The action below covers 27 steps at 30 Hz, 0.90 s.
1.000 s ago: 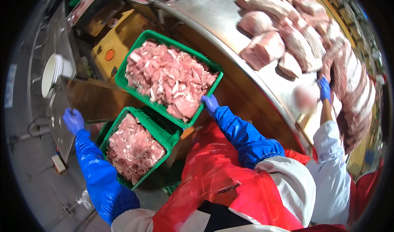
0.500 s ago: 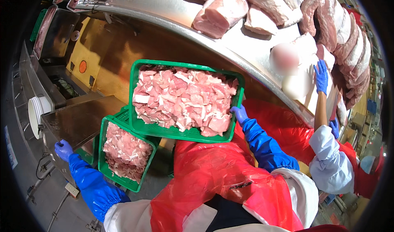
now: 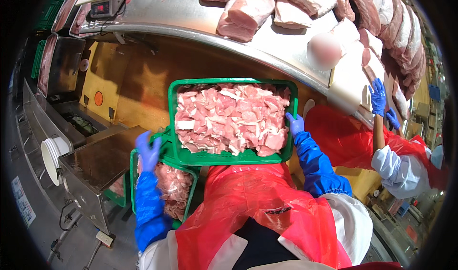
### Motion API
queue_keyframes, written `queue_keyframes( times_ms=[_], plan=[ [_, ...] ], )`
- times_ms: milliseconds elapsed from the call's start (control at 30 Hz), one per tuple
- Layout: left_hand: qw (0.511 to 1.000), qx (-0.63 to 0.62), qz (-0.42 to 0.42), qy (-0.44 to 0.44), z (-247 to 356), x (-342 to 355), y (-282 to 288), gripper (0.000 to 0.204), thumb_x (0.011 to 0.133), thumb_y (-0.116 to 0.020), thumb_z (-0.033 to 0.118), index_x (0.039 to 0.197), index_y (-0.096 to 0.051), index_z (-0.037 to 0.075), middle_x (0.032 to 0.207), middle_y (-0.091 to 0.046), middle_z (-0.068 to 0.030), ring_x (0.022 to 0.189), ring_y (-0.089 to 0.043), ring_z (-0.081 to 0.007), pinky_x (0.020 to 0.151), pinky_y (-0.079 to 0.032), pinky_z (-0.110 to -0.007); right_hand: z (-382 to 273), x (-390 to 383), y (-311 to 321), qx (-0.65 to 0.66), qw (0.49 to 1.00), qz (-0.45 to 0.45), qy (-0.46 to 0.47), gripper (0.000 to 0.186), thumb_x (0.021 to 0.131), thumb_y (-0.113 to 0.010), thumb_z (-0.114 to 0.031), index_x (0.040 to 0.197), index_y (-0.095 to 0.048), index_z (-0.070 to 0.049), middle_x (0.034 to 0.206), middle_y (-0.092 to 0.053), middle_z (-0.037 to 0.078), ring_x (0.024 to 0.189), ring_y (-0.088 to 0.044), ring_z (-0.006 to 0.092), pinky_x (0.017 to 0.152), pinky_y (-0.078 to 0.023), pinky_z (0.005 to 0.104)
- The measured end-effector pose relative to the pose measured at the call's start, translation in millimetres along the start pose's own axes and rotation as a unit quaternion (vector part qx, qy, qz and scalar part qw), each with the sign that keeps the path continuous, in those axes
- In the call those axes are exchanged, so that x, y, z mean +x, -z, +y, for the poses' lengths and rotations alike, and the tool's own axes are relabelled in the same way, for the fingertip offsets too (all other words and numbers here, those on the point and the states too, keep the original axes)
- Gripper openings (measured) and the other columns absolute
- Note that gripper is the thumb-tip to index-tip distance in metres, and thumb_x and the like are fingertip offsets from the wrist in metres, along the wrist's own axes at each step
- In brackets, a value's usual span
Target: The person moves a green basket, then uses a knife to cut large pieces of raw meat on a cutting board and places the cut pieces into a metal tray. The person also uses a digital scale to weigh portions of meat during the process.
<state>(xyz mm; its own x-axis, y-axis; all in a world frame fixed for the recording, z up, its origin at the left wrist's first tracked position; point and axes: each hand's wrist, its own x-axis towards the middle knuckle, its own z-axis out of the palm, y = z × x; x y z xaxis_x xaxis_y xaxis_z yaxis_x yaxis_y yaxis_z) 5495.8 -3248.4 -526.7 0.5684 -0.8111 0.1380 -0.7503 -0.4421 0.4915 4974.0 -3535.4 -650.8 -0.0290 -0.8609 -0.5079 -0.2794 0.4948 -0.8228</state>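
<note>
Here the right hand (image 3: 296, 125) grips the right rim of the green crate (image 3: 233, 156) of cut pork pieces (image 3: 229, 119), held before the chest; the blurred left hand (image 3: 149, 150), fingers spread, nears its left corner. Probably heavy, slick; best gripped at both rims.

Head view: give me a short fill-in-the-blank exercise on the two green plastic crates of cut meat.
1. The upper green plastic crate is full of pink cut ____.
2. The right hand holds that crate's ____ rim.
3. Both hands wear ____ gloves; the left hand is at the crate's left corner.
4. The lower green plastic crate sits ____ the upper one.

Missing: meat; right; blue; below
</note>
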Motion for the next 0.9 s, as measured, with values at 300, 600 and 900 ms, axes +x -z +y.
queue_keyframes(
  times_ms=[300, 600, 900],
  plan=[
    [0.693, -0.57, -0.24, 0.371, -8, 55, -123, 0.074, 0.098, -0.041, 0.065, 0.145, -0.048, 0.008, 0.141, -0.054, -0.0092, 0.124, -0.055, -0.0231, 0.107, -0.043, -0.036, 4, 3, -2, -0.011, 1.0, -0.023, 0.018, 0.03, 0.088, -0.072, -0.03, 0.099, -0.073, -0.002, 0.088, -0.071, 0.007, 0.079, -0.062, 0.0144, 0.074, -0.05, 0.0334],
    [0.815, -0.442, -0.204, 0.313, -12, 80, -124, 0.083, 0.097, -0.035, 0.071, 0.143, -0.05, 0.003, 0.134, -0.06, -0.01, 0.116, -0.06, -0.0231, 0.103, -0.046, -0.035, 10, -30, 4, -0.038, 0.998, -0.039, -0.042, 0.034, 0.081, -0.062, -0.03, 0.09, -0.063, 0.003, 0.083, -0.067, 0.018, 0.078, -0.065, 0.0271, 0.073, -0.051, 0.039],
    [0.768, -0.449, -0.337, 0.308, 67, 105, -152, 0.086, 0.095, -0.034, 0.074, 0.141, -0.053, 0.004, 0.133, -0.061, -0.0093, 0.115, -0.061, -0.0243, 0.104, -0.046, -0.037, 89, -72, 62, -0.12, 0.991, -0.002, 0.065, 0.023, 0.083, -0.058, -0.02, 0.092, -0.066, 0.0, 0.084, -0.068, 0.015, 0.075, -0.064, 0.0243, 0.07, -0.05, 0.0404]
  ],
)
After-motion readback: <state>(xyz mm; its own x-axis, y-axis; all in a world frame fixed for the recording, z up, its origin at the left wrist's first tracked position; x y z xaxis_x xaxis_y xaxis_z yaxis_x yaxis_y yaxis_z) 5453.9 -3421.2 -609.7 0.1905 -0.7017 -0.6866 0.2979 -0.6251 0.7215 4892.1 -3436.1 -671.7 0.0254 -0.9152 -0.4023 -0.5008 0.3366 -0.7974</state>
